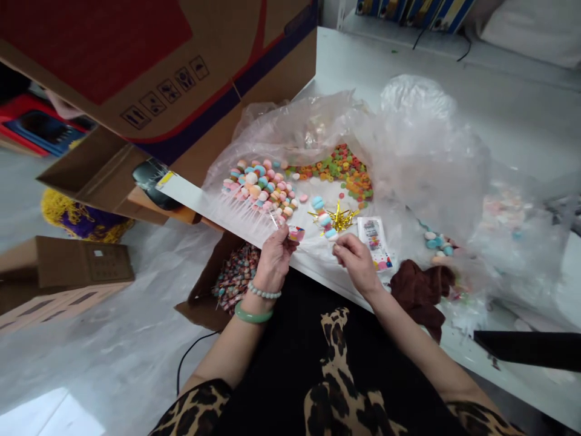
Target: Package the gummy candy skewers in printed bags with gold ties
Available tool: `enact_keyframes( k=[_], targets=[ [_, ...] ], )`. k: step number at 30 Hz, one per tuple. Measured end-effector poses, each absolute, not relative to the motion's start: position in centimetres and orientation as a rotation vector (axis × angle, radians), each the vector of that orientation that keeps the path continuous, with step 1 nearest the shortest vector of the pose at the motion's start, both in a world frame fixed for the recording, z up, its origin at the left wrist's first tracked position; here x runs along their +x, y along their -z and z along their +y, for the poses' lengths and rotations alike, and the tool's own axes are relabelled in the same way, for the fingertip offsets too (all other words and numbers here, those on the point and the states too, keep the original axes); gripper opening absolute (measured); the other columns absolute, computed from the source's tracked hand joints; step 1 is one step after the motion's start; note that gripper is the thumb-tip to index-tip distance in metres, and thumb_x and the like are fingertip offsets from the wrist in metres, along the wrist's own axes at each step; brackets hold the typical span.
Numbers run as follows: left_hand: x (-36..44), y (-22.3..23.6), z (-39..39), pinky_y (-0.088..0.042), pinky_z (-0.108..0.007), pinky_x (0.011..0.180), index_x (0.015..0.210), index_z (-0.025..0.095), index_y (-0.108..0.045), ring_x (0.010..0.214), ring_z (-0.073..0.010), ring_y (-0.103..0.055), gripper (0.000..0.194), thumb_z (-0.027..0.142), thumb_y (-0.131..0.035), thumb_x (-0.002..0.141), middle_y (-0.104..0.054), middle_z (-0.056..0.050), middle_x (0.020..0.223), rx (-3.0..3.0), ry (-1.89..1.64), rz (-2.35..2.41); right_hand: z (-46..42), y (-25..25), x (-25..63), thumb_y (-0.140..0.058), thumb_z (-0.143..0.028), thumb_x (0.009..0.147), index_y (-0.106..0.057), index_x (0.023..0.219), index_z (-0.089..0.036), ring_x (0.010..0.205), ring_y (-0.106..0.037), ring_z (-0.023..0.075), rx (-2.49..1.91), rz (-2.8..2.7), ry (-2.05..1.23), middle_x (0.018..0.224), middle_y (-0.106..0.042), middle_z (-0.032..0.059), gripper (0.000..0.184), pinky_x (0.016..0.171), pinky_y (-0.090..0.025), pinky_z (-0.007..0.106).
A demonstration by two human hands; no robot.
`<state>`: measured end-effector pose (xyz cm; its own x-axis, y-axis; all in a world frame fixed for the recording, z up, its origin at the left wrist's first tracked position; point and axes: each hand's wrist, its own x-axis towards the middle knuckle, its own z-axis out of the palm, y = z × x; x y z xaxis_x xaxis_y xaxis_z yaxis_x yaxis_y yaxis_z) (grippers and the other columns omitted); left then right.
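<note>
One camera, worn on the person's head, is looking forward and steeply down, so both forearms [420, 336] are reaching into view from the bottom edge. The left hand [275, 257] and right hand [357, 259] are showing near mid-picture, fairly close. The counter [345, 69] is crossing on a slant, a large carton [254, 54] is looming nearby at upper left, and the floor [149, 303] is filling the lower left.

Shiny metallic ties [339, 219], glossy crinkled plastic bag [426, 139], matt cardboard box [204, 103], matt cloth [417, 290]
</note>
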<state>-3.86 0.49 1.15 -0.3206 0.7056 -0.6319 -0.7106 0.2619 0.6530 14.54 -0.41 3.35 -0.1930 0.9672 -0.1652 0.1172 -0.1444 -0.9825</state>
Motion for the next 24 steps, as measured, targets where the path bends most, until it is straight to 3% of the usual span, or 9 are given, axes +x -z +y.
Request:
enact_keyframes(
  k=[7,13,17,20,24],
  targets=[
    [-3.8,-2.5,1.3,-0.053,-0.026,0.068,0.073,0.017,-0.063,0.064,-0.0115,-0.066,0.024,0.035,-0.063,0.089,-0.069,-0.001,0.068,-0.212,-1.342,1.13,-3.9,-2.8,16.7,-0.05,-0.025,0.086,-0.05,0.072,-0.023,0.064,-0.048,0.0156,-1.356,-1.694,-1.094,0.067,-0.051,-0.0011,0.014,0.062,-0.037,0.029],
    [-2.9,-3.0,0.7,-0.056,-0.03,0.075,0.073,0.016,-0.064,0.065,-0.0125,-0.067,0.021,0.032,-0.069,0.085,-0.069,-0.001,0.068,-0.103,-1.436,1.104,-3.6,-1.9,16.6,-0.045,-0.019,0.09,-0.05,0.078,-0.023,0.069,-0.052,0.0169,-1.296,-1.946,-0.841,0.074,-0.057,0.0025,0.014,0.067,-0.039,0.03],
    [-3.0,-2.7,0.3,-0.055,-0.025,0.066,0.072,0.015,-0.066,0.059,-0.011,-0.063,0.024,0.034,-0.08,0.071,-0.067,0.0,0.064,0.17,-1.549,1.112,-3.9,-2.1,16.8,-0.043,-0.017,0.09,-0.052,0.077,-0.022,0.069,-0.052,0.0179,-1.259,-2.051,-0.691,0.074,-0.058,0.0045,0.017,0.067,-0.038,0.031],
    [-3.4,-2.2,0.3,-0.048,-0.02,0.055,0.068,0.014,-0.066,0.051,-0.0072,-0.056,0.03,0.034,-0.086,0.061,-0.063,0.002,0.058,0.289,-1.538,1.156,-4.0,-2.1,16.9,-0.048,-0.021,0.088,-0.054,0.075,-0.022,0.069,-0.053,0.0176,-1.275,-1.962,-0.839,0.073,-0.059,0.0039,0.014,0.067,-0.039,0.031],
    [-3.7,-1.6,0.3,-0.052,-0.025,0.06,0.068,0.014,-0.066,0.056,-0.0108,-0.061,0.034,0.039,-0.087,0.058,-0.066,0.0,0.063,0.26,-1.421,1.121,-3.6,-1.8,16.8,-0.056,-0.028,0.08,-0.055,0.07,-0.022,0.056,-0.045,0.0131,-1.39,-1.483,-1.424,0.064,-0.058,-0.0002,0.012,0.053,-0.035,0.027]
  ],
)
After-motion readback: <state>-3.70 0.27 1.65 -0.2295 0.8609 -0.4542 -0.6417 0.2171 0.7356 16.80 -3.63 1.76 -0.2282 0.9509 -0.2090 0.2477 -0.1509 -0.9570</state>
